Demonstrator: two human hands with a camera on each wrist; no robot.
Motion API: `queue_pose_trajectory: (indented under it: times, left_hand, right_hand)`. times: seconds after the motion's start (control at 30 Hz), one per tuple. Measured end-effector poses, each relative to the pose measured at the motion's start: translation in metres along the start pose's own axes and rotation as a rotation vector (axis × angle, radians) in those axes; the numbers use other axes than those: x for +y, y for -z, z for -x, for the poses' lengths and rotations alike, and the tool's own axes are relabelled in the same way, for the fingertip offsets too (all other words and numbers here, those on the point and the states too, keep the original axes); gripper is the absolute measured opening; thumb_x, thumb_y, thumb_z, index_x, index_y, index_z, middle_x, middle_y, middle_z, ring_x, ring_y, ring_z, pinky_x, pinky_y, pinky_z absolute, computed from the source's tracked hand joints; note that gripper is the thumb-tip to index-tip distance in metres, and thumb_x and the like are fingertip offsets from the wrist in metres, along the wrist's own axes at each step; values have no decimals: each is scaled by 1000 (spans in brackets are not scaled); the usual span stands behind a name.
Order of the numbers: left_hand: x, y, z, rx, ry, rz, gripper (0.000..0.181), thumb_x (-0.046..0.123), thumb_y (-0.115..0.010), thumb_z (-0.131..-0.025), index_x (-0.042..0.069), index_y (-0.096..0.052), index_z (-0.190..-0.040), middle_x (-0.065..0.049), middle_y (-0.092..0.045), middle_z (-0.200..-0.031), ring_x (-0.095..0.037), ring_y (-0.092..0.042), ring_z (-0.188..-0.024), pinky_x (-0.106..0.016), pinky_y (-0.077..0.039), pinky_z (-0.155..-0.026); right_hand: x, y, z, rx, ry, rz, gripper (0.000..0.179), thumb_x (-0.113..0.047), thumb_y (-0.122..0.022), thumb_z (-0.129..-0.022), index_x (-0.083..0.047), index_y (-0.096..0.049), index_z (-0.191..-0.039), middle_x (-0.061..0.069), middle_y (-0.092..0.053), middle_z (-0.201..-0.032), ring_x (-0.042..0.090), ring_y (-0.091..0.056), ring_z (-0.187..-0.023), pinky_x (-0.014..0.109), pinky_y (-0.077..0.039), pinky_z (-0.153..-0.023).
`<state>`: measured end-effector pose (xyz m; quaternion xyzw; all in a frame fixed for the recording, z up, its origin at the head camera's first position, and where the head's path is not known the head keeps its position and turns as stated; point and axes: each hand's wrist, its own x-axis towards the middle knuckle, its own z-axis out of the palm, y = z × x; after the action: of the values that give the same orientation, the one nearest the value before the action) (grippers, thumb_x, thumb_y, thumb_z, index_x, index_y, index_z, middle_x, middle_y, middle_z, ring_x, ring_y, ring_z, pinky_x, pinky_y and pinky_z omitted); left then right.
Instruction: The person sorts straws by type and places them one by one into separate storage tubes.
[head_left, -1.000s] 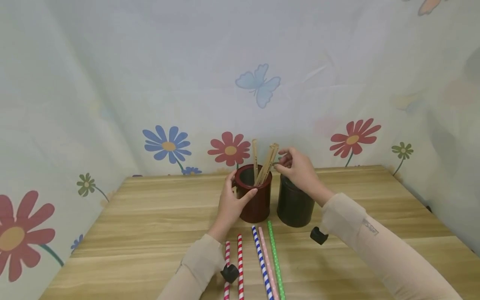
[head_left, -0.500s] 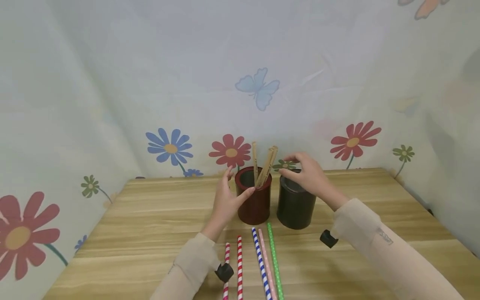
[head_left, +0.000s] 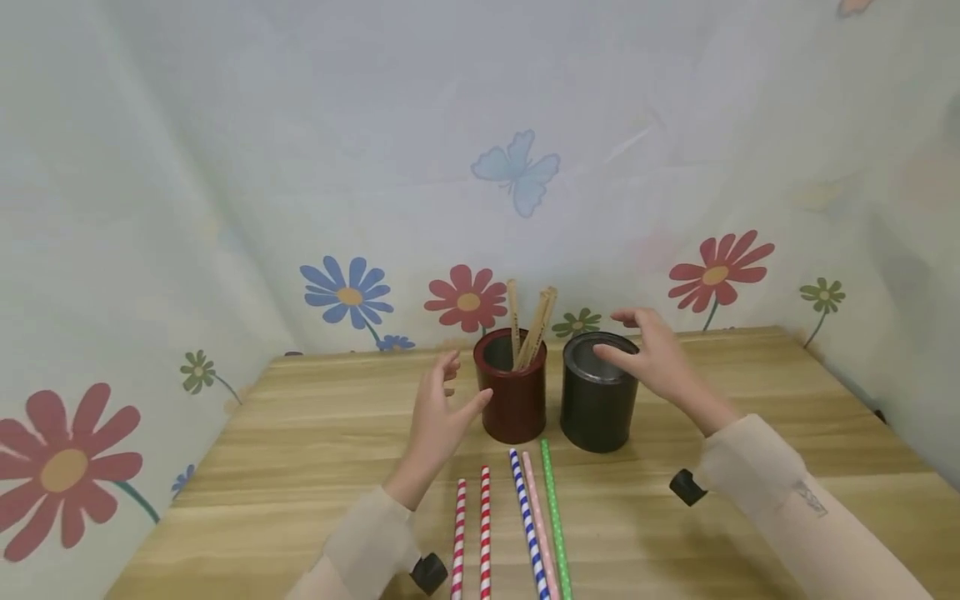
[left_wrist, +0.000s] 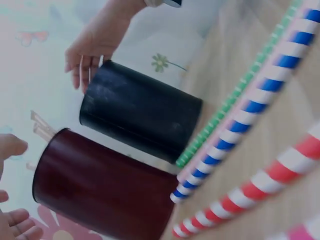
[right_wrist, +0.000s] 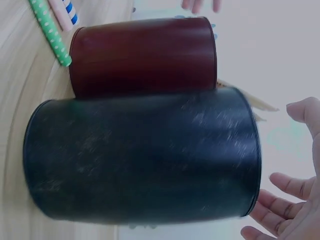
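A dark red cylindrical cup [head_left: 513,410] stands upright on the table, with several thin tan paper-wrapped sticks [head_left: 534,329] leaning inside it. Just right of it is a black cylindrical cup [head_left: 597,410], its inside looking bare in the head view. My left hand [head_left: 438,417] is off the red cup's left side, thumb and fingers spread around nothing. Over the black cup's right rim hovers my right hand [head_left: 660,358], its thumb and fingers parted and holding nothing. In the right wrist view, the right fingers [right_wrist: 280,207] lie close to the black cup's rim.
Patterned paper straws lie in front of the cups, pointing toward me: a pink-red striped straw [head_left: 459,533], a red striped straw [head_left: 485,533], a blue striped straw [head_left: 529,521], a pink straw [head_left: 542,525] and a green dotted straw [head_left: 556,517]. Behind the table hangs a flowered cloth [head_left: 375,167].
My left hand has come away from the red cup toward the left. My right hand has drawn back to the right from beside the sticks, uncovering the black cup's mouth.
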<state>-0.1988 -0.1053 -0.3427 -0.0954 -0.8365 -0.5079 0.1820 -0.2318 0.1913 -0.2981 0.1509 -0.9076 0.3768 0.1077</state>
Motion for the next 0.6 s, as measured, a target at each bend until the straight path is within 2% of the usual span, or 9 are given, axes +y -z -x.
queue_pose_trajectory:
  times: [0.2,0.37,0.43,0.5,0.6]
  left_hand:
    - [-10,6,18,-74,30,-99,69,15,-78,-79,-1,-44,-137,-19,-54,-120,-33,-52,-109,-46,-51,-90]
    - [-18,11,38,-166,-39,-220,67,12,-79,-77,-4,-47,-133,-20,-56,-113,-31,-54,-102,-42,-53,-84]
    - [-20,14,46,-203,-62,-272,64,11,-79,-77,-5,-48,-131,-19,-56,-110,-27,-53,-99,-37,-53,-81]
    - [-21,17,54,-239,-65,-290,63,9,-79,-76,-6,-49,-129,-18,-56,-108,-25,-53,-97,-32,-52,-79]
    - [-21,23,63,-294,-30,-256,63,8,-80,-74,-6,-50,-128,-19,-56,-107,-25,-54,-95,-27,-52,-77]
  right_hand:
    - [17,2,8,17,-5,-38,69,-34,-64,-91,7,-38,-140,28,-38,-141,42,-37,-130,58,-32,-108]
    - [25,2,14,25,-37,-25,74,-41,-63,-90,6,-36,-141,29,-37,-143,43,-37,-130,61,-34,-107]
    - [27,2,16,28,-49,-16,75,-42,-63,-90,6,-36,-141,29,-37,-143,44,-37,-130,61,-35,-106]
    - [28,1,17,32,-52,-13,75,-43,-62,-90,6,-36,-141,29,-37,-142,44,-38,-130,61,-35,-106]
    - [30,-2,18,39,-40,-23,74,-41,-63,-90,8,-37,-140,29,-38,-142,44,-38,-129,60,-36,-105]
